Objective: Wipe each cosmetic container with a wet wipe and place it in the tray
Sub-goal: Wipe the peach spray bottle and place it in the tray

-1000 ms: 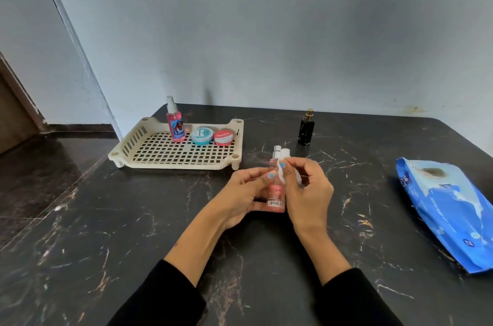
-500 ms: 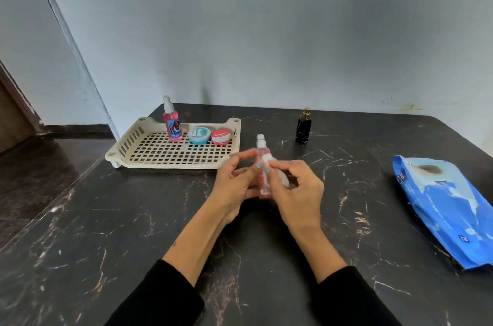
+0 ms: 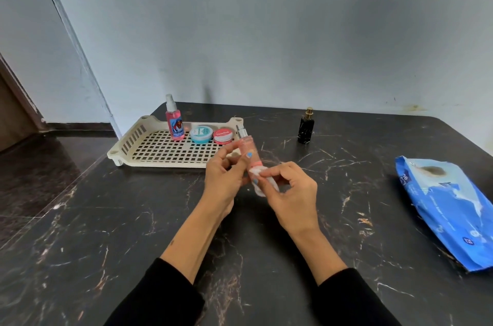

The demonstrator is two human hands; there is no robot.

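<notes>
My left hand [image 3: 222, 179] grips a small pink spray bottle [image 3: 246, 147] with a silver nozzle, tilted slightly left above the table. My right hand [image 3: 289, 192] pinches a white wet wipe [image 3: 257, 179] against the bottle's lower end. The cream slotted tray [image 3: 149, 148] stands at the back left and holds a pink spray bottle [image 3: 174, 123], a teal jar [image 3: 201, 134] and a red tin [image 3: 223, 136]. A black perfume bottle [image 3: 305, 127] with a gold cap stands on the table to the right of the tray.
A blue wet-wipe pack [image 3: 445, 205] lies at the right edge of the dark marble table [image 3: 106, 232]. A grey wall rises just behind the table. The floor drops away to the left.
The held bottle has risen and shifted toward the tray. My right hand has slid the wipe down from the bottle's upper part to its lower end.
</notes>
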